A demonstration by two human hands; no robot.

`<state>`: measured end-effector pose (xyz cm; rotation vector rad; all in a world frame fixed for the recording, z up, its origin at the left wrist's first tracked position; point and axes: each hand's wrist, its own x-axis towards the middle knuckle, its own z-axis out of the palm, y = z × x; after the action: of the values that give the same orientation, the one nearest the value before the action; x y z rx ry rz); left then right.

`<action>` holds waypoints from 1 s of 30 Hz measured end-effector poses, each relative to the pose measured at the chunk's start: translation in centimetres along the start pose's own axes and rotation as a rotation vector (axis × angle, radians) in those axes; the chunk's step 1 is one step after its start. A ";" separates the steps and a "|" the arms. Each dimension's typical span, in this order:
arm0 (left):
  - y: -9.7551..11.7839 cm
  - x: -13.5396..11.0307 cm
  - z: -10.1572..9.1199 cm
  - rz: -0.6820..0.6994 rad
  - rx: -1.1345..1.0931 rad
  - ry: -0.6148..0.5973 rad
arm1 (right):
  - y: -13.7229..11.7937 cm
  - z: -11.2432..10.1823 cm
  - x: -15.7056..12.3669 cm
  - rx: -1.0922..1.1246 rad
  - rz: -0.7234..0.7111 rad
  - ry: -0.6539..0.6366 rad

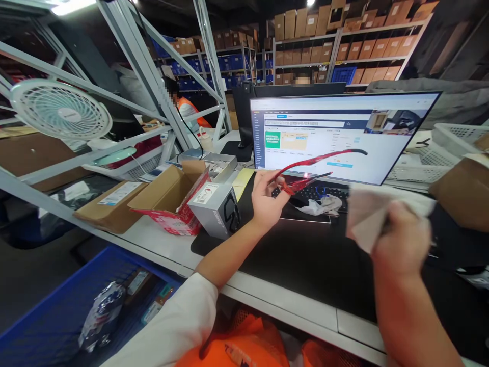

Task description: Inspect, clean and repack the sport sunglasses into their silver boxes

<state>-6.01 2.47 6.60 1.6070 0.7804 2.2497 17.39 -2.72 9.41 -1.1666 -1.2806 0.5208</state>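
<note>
My left hand (267,199) pinches a pair of red-framed glasses (305,176) by one end and holds them up in front of the monitor (336,135). The temple arms stretch to the right, with dark tips. My right hand (401,237) is closed round a white cloth (367,214) and is blurred by motion, to the right of the glasses. Below the glasses lie a keyboard (317,193) and a crumpled white wrapper (321,206) on a black desk mat (305,255).
A grey product box (216,206) and an open cardboard box (171,196) stand left of my left hand. A white fan (61,109) sits at far left. A blue crate (76,311) is below the table edge. White baskets (454,140) and a brown box (462,191) are right. Two persons sit behind.
</note>
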 end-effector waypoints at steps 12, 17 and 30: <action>0.9 -1.7 1.0 0.195 0.296 -0.161 | -0.8 8.1 -4.0 0.435 0.273 -0.357; 0.8 -2.0 1.2 0.242 0.325 -0.231 | -0.6 8.3 -3.3 0.577 0.240 -0.123; 0.5 -1.4 0.8 0.363 0.370 -0.208 | 0.1 9.9 -4.0 0.724 0.280 -0.096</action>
<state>-4.70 1.55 6.01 2.2757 0.9542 2.2059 7.22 -2.32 6.18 -0.7056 -0.8808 1.1466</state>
